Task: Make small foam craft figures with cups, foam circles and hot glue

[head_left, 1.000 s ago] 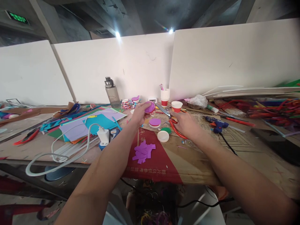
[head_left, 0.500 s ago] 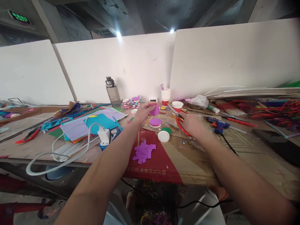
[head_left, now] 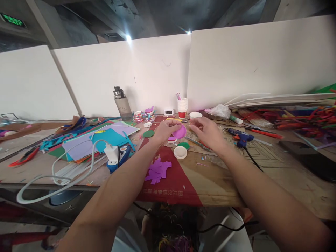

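Pinching a purple disc [head_left: 180, 132] by its edge over the cardboard [head_left: 215, 190], the left hand [head_left: 166, 130] faces the right hand [head_left: 206, 133] – its fingers curled near a paper cup [head_left: 195, 114], whether gripping anything I cannot tell. A white lid [head_left: 180, 153] and purple strips [head_left: 157, 170] lie nearer the front.

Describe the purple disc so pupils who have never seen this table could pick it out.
On the worktable, find the red panel at the front edge, then the white lid by it. Beyond the lid, the left hand pinches the purple disc. Unlike the purple scraps and the purple-topped piece on the table, it is held in a hand.
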Demonstrator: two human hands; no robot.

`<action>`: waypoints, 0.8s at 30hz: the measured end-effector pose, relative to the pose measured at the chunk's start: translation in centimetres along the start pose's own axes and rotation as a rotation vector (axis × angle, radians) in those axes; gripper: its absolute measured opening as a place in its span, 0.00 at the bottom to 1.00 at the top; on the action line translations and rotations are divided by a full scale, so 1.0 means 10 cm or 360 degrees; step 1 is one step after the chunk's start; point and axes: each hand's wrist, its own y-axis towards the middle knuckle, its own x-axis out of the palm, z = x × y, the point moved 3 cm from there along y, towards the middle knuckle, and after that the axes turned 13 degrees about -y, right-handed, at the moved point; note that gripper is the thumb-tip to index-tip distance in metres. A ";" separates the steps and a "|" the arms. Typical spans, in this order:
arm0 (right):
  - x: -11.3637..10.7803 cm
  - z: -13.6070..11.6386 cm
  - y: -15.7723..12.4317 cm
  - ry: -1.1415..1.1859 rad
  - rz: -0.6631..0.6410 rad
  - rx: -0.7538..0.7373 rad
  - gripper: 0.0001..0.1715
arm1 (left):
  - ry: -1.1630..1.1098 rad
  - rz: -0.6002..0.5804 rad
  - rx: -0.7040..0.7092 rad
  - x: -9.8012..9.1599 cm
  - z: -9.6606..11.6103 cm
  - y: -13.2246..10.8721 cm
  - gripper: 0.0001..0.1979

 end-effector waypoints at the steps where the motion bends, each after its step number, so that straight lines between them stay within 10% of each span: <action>1: -0.01 -0.05 -0.01 0.0129 0.0044 -0.0066 0.17 | 0.0022 -0.0037 0.0006 0.03 -0.01 -0.01 0.11; 10: 0.04 -0.13 -0.03 0.0034 0.0011 -0.0031 0.06 | 0.0336 -0.0161 0.0100 0.24 0.07 -0.14 0.03; 17: -0.06 0.00 -0.01 0.0036 0.0083 0.0182 0.12 | 0.0616 0.0197 0.0250 -0.01 0.07 -0.04 0.03; 24: 0.10 0.21 0.01 -0.0563 -0.0447 0.0046 0.16 | 0.0085 0.0403 -0.0037 -0.16 -0.03 0.02 0.10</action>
